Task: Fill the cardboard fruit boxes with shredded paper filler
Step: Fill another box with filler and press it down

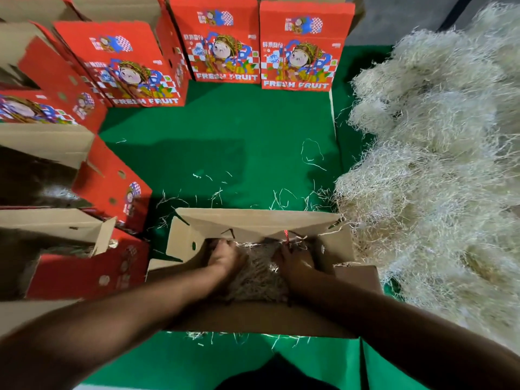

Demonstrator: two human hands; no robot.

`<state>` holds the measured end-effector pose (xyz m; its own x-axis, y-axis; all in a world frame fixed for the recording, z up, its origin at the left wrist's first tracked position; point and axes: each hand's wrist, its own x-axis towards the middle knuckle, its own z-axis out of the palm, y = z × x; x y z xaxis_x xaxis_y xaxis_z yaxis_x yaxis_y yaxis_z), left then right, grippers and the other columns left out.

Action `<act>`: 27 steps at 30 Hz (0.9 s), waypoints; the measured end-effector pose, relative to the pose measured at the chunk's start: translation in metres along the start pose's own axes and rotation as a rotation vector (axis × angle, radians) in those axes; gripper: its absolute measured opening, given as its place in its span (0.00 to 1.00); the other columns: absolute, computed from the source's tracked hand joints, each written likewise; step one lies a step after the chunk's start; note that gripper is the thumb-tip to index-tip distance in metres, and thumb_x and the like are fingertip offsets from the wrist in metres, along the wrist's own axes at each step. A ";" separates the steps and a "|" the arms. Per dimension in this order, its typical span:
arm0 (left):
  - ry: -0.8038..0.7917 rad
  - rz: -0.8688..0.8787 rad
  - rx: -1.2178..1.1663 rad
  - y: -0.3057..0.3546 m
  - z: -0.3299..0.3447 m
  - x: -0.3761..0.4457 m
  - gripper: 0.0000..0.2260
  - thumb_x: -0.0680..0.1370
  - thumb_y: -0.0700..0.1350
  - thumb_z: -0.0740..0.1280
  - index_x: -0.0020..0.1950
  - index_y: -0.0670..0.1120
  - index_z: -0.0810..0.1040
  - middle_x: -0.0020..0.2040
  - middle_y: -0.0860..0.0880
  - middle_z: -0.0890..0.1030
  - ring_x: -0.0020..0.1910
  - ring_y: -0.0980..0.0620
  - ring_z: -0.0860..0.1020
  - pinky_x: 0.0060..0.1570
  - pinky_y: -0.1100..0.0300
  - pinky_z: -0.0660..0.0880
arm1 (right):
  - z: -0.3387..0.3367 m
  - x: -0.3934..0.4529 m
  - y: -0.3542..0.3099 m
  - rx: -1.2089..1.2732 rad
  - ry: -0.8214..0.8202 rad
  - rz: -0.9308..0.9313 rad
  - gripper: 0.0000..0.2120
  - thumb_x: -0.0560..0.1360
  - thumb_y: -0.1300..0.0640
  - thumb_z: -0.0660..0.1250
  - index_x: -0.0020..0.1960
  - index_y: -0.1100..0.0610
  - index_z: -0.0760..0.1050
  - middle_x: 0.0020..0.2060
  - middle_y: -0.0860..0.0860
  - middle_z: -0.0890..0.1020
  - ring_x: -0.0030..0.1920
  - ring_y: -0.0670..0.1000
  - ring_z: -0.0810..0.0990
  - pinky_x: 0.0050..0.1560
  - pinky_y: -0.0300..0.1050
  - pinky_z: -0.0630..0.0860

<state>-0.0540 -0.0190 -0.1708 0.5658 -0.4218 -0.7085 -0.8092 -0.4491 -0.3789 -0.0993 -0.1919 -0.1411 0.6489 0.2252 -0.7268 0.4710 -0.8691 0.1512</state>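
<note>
An open cardboard fruit box (247,223) stands in front of me on the green cloth, flaps spread. Pale shredded paper filler (257,273) lies inside it. Both my hands reach down into the box. My left hand (228,256) presses on the filler at the box's left side, fingertips buried in it. My right hand (295,260) presses the filler on the right side, close to a red handle cord (287,237) at the far wall. A big heap of shredded paper (439,170) lies to the right of the box.
Red "FRESH FRUIT" boxes (301,49) stand along the back and several open ones (107,181) crowd the left side. Loose paper strands (281,199) are scattered over the green cloth (219,142) between the boxes.
</note>
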 end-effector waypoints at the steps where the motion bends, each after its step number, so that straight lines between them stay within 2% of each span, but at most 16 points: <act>1: -0.028 -0.014 0.064 0.002 0.001 0.000 0.24 0.83 0.34 0.58 0.79 0.42 0.59 0.74 0.38 0.66 0.70 0.40 0.67 0.57 0.50 0.75 | -0.002 -0.004 0.002 -0.004 0.013 -0.011 0.37 0.81 0.53 0.65 0.81 0.61 0.50 0.78 0.64 0.54 0.75 0.64 0.61 0.70 0.57 0.66; 3: -0.111 -0.057 0.158 0.004 -0.003 -0.001 0.24 0.82 0.34 0.59 0.78 0.40 0.60 0.73 0.37 0.67 0.69 0.41 0.69 0.57 0.52 0.76 | -0.008 -0.005 0.007 0.040 0.042 -0.017 0.29 0.80 0.54 0.65 0.78 0.60 0.60 0.74 0.63 0.66 0.72 0.64 0.68 0.68 0.58 0.69; 5: -0.123 -0.171 -0.051 0.007 -0.013 0.001 0.21 0.83 0.36 0.58 0.77 0.39 0.63 0.73 0.37 0.68 0.70 0.40 0.70 0.60 0.50 0.74 | -0.017 -0.005 0.013 0.083 0.138 -0.060 0.17 0.82 0.59 0.61 0.70 0.59 0.72 0.65 0.60 0.78 0.65 0.61 0.76 0.61 0.56 0.75; 7: -0.066 -0.144 -0.298 0.010 -0.018 0.006 0.18 0.83 0.41 0.60 0.73 0.40 0.70 0.69 0.40 0.74 0.67 0.41 0.74 0.59 0.50 0.74 | -0.022 -0.001 0.015 0.124 0.251 -0.105 0.13 0.81 0.63 0.60 0.62 0.59 0.78 0.58 0.59 0.82 0.58 0.61 0.81 0.54 0.54 0.78; 9: 0.017 -0.016 -0.453 0.011 -0.019 0.010 0.12 0.81 0.44 0.64 0.63 0.45 0.78 0.61 0.45 0.80 0.60 0.45 0.79 0.53 0.53 0.76 | -0.021 0.006 0.012 0.216 0.294 -0.155 0.14 0.82 0.63 0.58 0.63 0.60 0.77 0.58 0.60 0.82 0.58 0.62 0.81 0.53 0.55 0.78; 10: -0.003 0.070 -0.503 0.012 -0.019 0.007 0.11 0.81 0.44 0.65 0.62 0.46 0.79 0.60 0.45 0.81 0.58 0.45 0.80 0.52 0.54 0.76 | -0.015 0.013 0.010 0.278 0.271 -0.133 0.14 0.83 0.61 0.56 0.65 0.60 0.76 0.60 0.61 0.81 0.60 0.62 0.79 0.55 0.54 0.76; 11: -0.032 0.156 -0.537 0.014 -0.015 0.007 0.12 0.81 0.43 0.65 0.64 0.44 0.78 0.62 0.43 0.81 0.59 0.43 0.80 0.54 0.53 0.76 | -0.008 0.018 0.008 0.315 0.213 -0.098 0.15 0.84 0.59 0.55 0.66 0.61 0.75 0.62 0.61 0.79 0.63 0.62 0.78 0.57 0.52 0.74; 13: -0.045 0.209 -0.560 0.017 -0.004 0.006 0.14 0.82 0.41 0.62 0.67 0.39 0.77 0.64 0.39 0.79 0.62 0.40 0.78 0.60 0.49 0.77 | 0.010 0.030 0.005 0.222 0.096 -0.076 0.19 0.85 0.56 0.51 0.71 0.61 0.71 0.69 0.61 0.74 0.69 0.60 0.73 0.66 0.50 0.69; 15: 0.024 0.158 -0.546 0.020 0.008 0.004 0.13 0.81 0.40 0.63 0.64 0.39 0.78 0.63 0.39 0.80 0.61 0.39 0.79 0.59 0.45 0.78 | 0.027 0.039 0.002 0.124 0.001 -0.046 0.21 0.86 0.57 0.48 0.76 0.62 0.65 0.75 0.60 0.67 0.75 0.59 0.66 0.75 0.52 0.62; 16: 0.043 0.122 -0.531 0.021 0.010 0.002 0.13 0.80 0.41 0.66 0.63 0.40 0.78 0.62 0.39 0.80 0.61 0.39 0.79 0.58 0.43 0.78 | 0.031 0.041 0.000 0.070 -0.045 -0.038 0.21 0.86 0.58 0.50 0.77 0.63 0.63 0.76 0.61 0.65 0.76 0.60 0.64 0.76 0.56 0.61; 17: 0.052 0.095 -0.492 0.022 0.011 0.001 0.16 0.77 0.43 0.70 0.64 0.41 0.78 0.64 0.39 0.78 0.62 0.38 0.78 0.60 0.40 0.77 | 0.033 0.039 -0.002 -0.014 -0.071 -0.029 0.22 0.85 0.58 0.54 0.77 0.63 0.63 0.76 0.63 0.65 0.75 0.62 0.64 0.75 0.59 0.62; 19: 0.006 0.018 -0.459 0.021 0.012 0.000 0.32 0.69 0.50 0.77 0.70 0.43 0.72 0.69 0.38 0.73 0.68 0.36 0.72 0.64 0.35 0.68 | 0.032 0.036 0.000 -0.163 -0.083 -0.001 0.23 0.82 0.56 0.61 0.74 0.63 0.66 0.72 0.64 0.69 0.72 0.64 0.68 0.72 0.60 0.67; 21: 0.000 -0.083 -0.444 0.013 0.007 -0.003 0.39 0.70 0.59 0.75 0.74 0.44 0.67 0.72 0.39 0.70 0.71 0.37 0.68 0.67 0.35 0.64 | 0.030 0.037 0.005 -0.201 -0.047 0.037 0.23 0.81 0.54 0.62 0.74 0.62 0.68 0.71 0.62 0.71 0.71 0.63 0.70 0.70 0.58 0.69; 24: -0.014 -0.115 -0.408 0.007 0.003 -0.002 0.38 0.74 0.66 0.67 0.75 0.42 0.66 0.72 0.39 0.70 0.71 0.39 0.68 0.69 0.42 0.64 | 0.017 0.031 0.008 -0.129 -0.059 0.034 0.24 0.81 0.54 0.62 0.75 0.62 0.66 0.73 0.62 0.69 0.73 0.63 0.68 0.70 0.56 0.69; 27: -0.031 -0.085 -0.476 0.001 -0.006 -0.005 0.26 0.80 0.58 0.63 0.72 0.43 0.71 0.70 0.40 0.73 0.69 0.40 0.72 0.64 0.46 0.70 | 0.003 0.019 0.011 -0.111 -0.055 -0.024 0.22 0.78 0.49 0.65 0.69 0.58 0.73 0.68 0.59 0.75 0.68 0.61 0.74 0.60 0.54 0.74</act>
<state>-0.0570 -0.0218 -0.1642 0.6164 -0.3476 -0.7065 -0.5937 -0.7945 -0.1272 -0.0834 -0.1989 -0.1550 0.6044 0.2178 -0.7663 0.5512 -0.8088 0.2050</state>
